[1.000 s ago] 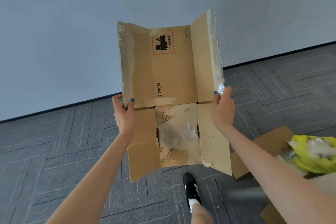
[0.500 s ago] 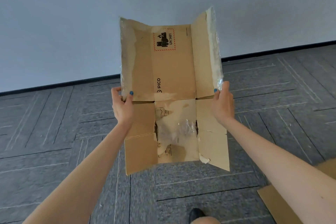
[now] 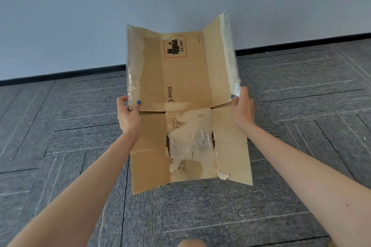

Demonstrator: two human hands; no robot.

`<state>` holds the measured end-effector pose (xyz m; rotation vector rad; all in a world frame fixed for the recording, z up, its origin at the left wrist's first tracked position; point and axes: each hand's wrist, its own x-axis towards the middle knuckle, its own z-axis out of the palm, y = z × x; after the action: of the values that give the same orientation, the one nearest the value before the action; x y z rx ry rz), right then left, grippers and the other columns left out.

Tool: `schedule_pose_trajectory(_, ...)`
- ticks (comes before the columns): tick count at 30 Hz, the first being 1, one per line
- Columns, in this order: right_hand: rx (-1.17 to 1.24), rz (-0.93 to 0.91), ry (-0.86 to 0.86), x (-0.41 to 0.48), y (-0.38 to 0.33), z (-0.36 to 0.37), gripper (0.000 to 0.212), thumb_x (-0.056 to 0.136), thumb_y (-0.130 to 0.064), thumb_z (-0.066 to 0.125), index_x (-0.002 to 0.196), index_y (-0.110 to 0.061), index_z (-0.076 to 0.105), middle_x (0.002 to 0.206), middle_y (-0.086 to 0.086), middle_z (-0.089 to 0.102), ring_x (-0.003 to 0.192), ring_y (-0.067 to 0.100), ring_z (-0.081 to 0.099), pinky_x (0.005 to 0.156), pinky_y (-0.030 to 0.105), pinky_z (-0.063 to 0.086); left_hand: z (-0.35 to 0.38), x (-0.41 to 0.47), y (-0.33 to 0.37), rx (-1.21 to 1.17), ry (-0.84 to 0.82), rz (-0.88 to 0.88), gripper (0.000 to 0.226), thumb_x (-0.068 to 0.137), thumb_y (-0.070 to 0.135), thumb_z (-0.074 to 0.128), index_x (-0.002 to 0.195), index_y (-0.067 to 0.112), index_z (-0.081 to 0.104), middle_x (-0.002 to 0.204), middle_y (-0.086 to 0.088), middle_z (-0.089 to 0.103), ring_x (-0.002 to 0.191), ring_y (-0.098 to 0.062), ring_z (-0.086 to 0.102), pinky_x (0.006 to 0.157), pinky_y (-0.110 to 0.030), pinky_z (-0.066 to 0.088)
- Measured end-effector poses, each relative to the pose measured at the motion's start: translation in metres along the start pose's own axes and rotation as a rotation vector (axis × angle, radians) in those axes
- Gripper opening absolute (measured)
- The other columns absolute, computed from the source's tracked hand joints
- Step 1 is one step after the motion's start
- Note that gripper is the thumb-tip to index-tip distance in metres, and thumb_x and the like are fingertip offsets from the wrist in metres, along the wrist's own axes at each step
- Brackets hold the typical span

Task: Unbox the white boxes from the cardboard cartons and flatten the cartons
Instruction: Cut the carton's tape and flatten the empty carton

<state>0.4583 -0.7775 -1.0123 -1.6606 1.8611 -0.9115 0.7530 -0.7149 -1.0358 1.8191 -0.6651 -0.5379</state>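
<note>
With the left hand and right hand each gripping an edge of the opened carton, I'd press its raised flaps fully flat.

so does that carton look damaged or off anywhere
The carton, held up by the left hand and right hand, is damaged: its lower middle panel shows ragged tears, peeled paper and crumpled clear tape. Tape also clings to both upper flap edges.

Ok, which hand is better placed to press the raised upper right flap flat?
Probably the right hand: it grips the carton edge just below that angled flap; the left hand pinches the opposite edge.
</note>
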Motion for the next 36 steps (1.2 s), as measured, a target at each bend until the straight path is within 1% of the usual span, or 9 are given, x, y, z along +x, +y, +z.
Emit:
schedule_pose_trajectory(5, -0.018, 0.025, -0.041, 0.026, 0.017, 0.035, 0.006, 0.1, -0.005, 0.035, 0.097, -0.01, 0.035, 0.087, 0.012, 0.05, 0.077, 0.027, 0.049, 0.06, 0.034, 0.034, 0.02, 0.032, -0.03, 0.004, -0.02, -0.038, 0.02, 0.098, 0.02, 0.058, 0.113, 0.026, 0.045, 0.088, -0.003, 0.06, 0.068, -0.012, 0.045, 0.069, -0.032, 0.039)
schedule_pose_trajectory(10, -0.058, 0.066, -0.054, 0.052, 0.033, 0.068, 0.011, 0.101, -0.008, 0.036, 0.109, -0.003, 0.042, 0.088, 0.01, 0.047, 0.077, 0.026, 0.047, 0.063, 0.035, 0.033, 0.045, 0.058, -0.057, -0.002, -0.038, -0.083, 0.025, 0.099, 0.019, 0.059, 0.121, 0.019, 0.046, 0.09, 0.0, 0.059, 0.07, -0.01, 0.048, 0.066, -0.03, 0.04)
schedule_pose_trajectory(14, -0.054, 0.131, -0.006, 0.075, 0.05, 0.086, 0.002, 0.101, -0.009, 0.037, 0.1, -0.009, 0.039, 0.087, 0.011, 0.048, 0.076, 0.025, 0.046, 0.062, 0.034, 0.031, 0.054, 0.078, -0.075, -0.013, -0.049, -0.105, 0.02, 0.098, 0.019, 0.06, 0.11, 0.019, 0.044, 0.092, 0.002, 0.06, 0.077, -0.012, 0.053, 0.074, -0.036, 0.045)
schedule_pose_trajectory(16, -0.073, 0.154, 0.006, 0.086, 0.059, 0.092, 0.008, 0.101, -0.011, 0.038, 0.106, -0.007, 0.042, 0.091, 0.012, 0.05, 0.078, 0.026, 0.047, 0.063, 0.034, 0.031, 0.058, 0.09, -0.081, -0.023, -0.068, -0.127, 0.022, 0.097, 0.021, 0.061, 0.109, 0.019, 0.043, 0.1, -0.004, 0.062, 0.086, -0.019, 0.056, 0.079, -0.04, 0.048)
schedule_pose_trajectory(19, -0.115, 0.187, 0.048, 0.095, 0.071, 0.1, 0.014, 0.102, -0.014, 0.038, 0.11, -0.005, 0.044, 0.097, 0.014, 0.056, 0.084, 0.03, 0.052, 0.063, 0.034, 0.031, 0.069, 0.102, -0.089, 0.036, -0.104, -0.118, 0.027, 0.098, 0.026, 0.061, 0.115, 0.018, 0.041, 0.094, 0.002, 0.058, 0.09, -0.021, 0.054, 0.08, -0.04, 0.046)
schedule_pose_trajectory(23, -0.166, 0.247, 0.184, 0.095, 0.089, 0.095, 0.013, 0.1, -0.013, 0.039, 0.108, -0.005, 0.047, 0.099, 0.015, 0.06, 0.086, 0.031, 0.055, 0.065, 0.035, 0.032, 0.093, 0.097, -0.091, 0.108, -0.155, -0.066, 0.03, 0.099, 0.03, 0.059, 0.119, 0.017, 0.04, 0.09, 0.005, 0.055, 0.088, -0.019, 0.053, 0.078, -0.037, 0.044)
schedule_pose_trajectory(27, -0.203, 0.24, 0.292, 0.101, 0.11, 0.075, 0.013, 0.098, -0.012, 0.041, 0.106, -0.005, 0.047, 0.099, 0.019, 0.063, 0.09, 0.037, 0.059, 0.065, 0.036, 0.033, 0.125, 0.087, -0.083, 0.059, -0.217, -0.03, 0.028, 0.098, 0.032, 0.061, 0.113, 0.021, 0.04, 0.105, -0.007, 0.065, 0.089, -0.019, 0.059, 0.075, -0.035, 0.048)
schedule_pose_trajectory(32, -0.32, 0.236, 0.313, 0.115, 0.123, 0.054, 0.015, 0.1, -0.014, 0.044, 0.111, -0.004, 0.048, 0.104, 0.017, 0.064, 0.094, 0.036, 0.06, 0.065, 0.036, 0.033, 0.169, 0.067, -0.074, 0.036, -0.288, -0.055, 0.028, 0.098, 0.029, 0.062, 0.114, 0.021, 0.04, 0.106, -0.005, 0.063, 0.09, -0.02, 0.058, 0.079, -0.037, 0.048)
schedule_pose_trajectory(36, -0.287, 0.155, 0.289, 0.121, 0.14, 0.047, 0.021, 0.099, -0.013, 0.047, 0.119, -0.007, 0.043, 0.11, 0.013, 0.062, 0.097, 0.034, 0.06, 0.066, 0.034, 0.034, 0.185, 0.065, -0.08, 0.065, -0.225, -0.087, 0.028, 0.098, 0.024, 0.061, 0.12, 0.015, 0.045, 0.115, -0.009, 0.063, 0.094, -0.02, 0.058, 0.078, -0.036, 0.047)
